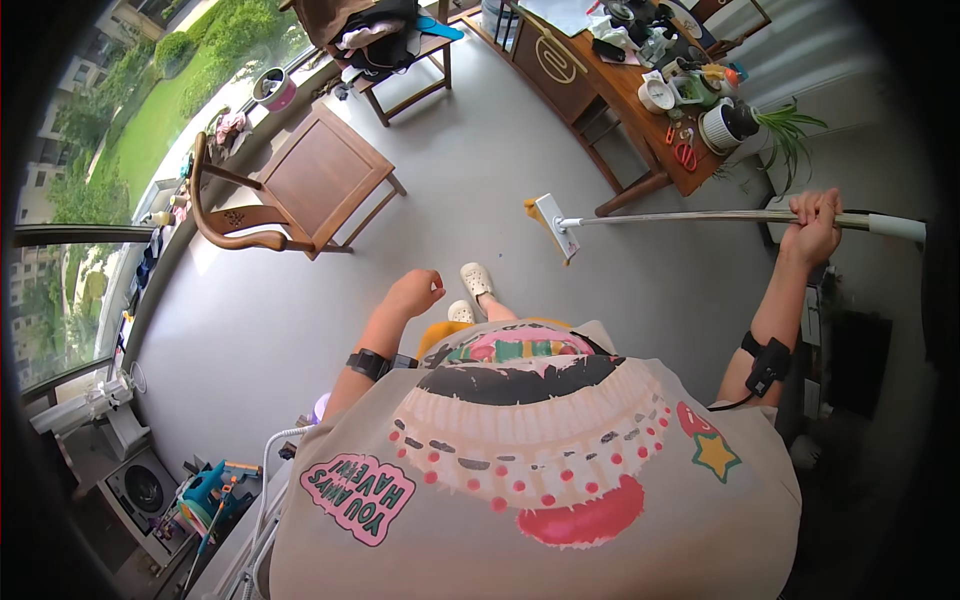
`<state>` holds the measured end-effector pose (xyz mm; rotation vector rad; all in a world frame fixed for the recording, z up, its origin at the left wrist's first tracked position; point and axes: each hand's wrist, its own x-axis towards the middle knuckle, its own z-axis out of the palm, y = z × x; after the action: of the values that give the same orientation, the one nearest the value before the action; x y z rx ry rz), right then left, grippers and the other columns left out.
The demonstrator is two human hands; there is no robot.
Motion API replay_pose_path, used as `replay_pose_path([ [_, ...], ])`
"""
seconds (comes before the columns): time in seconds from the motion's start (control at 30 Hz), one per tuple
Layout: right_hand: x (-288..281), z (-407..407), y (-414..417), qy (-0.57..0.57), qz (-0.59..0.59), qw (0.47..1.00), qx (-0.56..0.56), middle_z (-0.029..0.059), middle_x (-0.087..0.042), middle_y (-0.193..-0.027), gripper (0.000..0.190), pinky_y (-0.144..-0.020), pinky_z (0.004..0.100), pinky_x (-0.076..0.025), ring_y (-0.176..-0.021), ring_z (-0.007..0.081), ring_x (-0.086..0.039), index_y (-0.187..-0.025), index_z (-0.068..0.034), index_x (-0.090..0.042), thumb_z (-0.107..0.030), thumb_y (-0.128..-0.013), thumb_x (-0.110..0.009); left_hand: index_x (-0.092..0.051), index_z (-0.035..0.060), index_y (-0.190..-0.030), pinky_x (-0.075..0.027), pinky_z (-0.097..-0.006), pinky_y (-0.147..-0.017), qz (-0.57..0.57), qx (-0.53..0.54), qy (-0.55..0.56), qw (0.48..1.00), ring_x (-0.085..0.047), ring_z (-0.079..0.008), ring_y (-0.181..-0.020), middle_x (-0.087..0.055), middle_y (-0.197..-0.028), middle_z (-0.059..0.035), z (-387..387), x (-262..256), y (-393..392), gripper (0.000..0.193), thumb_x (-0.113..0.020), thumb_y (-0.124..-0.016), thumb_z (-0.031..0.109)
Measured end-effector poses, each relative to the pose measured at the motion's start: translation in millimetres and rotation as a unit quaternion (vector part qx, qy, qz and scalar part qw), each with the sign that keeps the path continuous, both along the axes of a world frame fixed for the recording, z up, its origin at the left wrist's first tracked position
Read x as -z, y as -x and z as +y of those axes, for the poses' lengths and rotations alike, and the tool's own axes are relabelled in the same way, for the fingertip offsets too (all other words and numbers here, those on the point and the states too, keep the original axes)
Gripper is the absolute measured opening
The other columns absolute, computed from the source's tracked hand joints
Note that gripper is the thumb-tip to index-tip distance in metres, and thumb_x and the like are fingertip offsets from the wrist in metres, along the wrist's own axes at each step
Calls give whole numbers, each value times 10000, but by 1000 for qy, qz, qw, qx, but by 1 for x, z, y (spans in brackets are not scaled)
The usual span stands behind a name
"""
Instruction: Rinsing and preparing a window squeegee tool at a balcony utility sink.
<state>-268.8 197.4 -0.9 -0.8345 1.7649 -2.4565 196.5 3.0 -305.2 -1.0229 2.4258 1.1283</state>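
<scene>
My right hand (814, 225) is wrapped around the metal pole of a flat mop (675, 217), out to my right. Its white mop head (559, 225) with a yellow pad is on the grey floor, ahead of me and a little right. Beyond my hand the pole runs into a white grip (896, 226) at the edge of view. My left hand (415, 292) hangs in front of my body with its fingers curled in, and nothing shows in it. Just right of it are my feet in cream clogs (475, 280).
A wooden armchair (322, 180) is ahead on the left by the window. At the right front is a wooden desk (600, 86) bearing red scissors (685, 154), a potted plant (727, 124) and clutter. Another chair (409, 64) holds bags. Behind left are a washing machine (142, 487) and a white hose (274, 457).
</scene>
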Motion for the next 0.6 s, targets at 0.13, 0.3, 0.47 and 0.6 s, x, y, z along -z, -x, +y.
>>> replay_pose_path([
  [0.13,-28,17,-1,4,-18,1000,-18,-35,-248,-536,397,-527,252,-242,-500,81,-238,-650,-127,-329,-278,-984,-480,-671,72,-917,-504,-414,-729,31,27,-48,998,-639,-323,-814,-674,-860,-155,-3,-2,33,196,-636,-828,244],
  [0.3,-43,24,-12,37,-46,996,-60,-40,-241,-529,405,-506,231,-229,-489,69,-227,-641,-130,-337,-289,-988,-473,-661,57,-993,-511,-383,-731,85,67,-108,988,-650,-283,-809,-681,-866,-135,1,-7,82,241,-629,-829,230],
  [0.47,-51,21,-20,83,-120,981,-125,-47,-232,-521,427,-465,209,-222,-462,60,-206,-620,-135,-329,-299,-981,-486,-508,28,-1254,-501,-372,-872,208,112,-83,968,-622,-301,-983,-606,-1133,-174,8,7,114,563,-701,-764,226],
  [0.6,-46,24,-17,121,-180,964,-152,-50,-219,-521,438,-449,197,-232,-460,57,-204,-615,-137,-320,-315,-967,-511,-455,35,-1308,-421,-398,-994,236,95,-36,966,-494,-345,-1183,-497,-1274,-218,18,24,112,702,-746,-704,241],
])
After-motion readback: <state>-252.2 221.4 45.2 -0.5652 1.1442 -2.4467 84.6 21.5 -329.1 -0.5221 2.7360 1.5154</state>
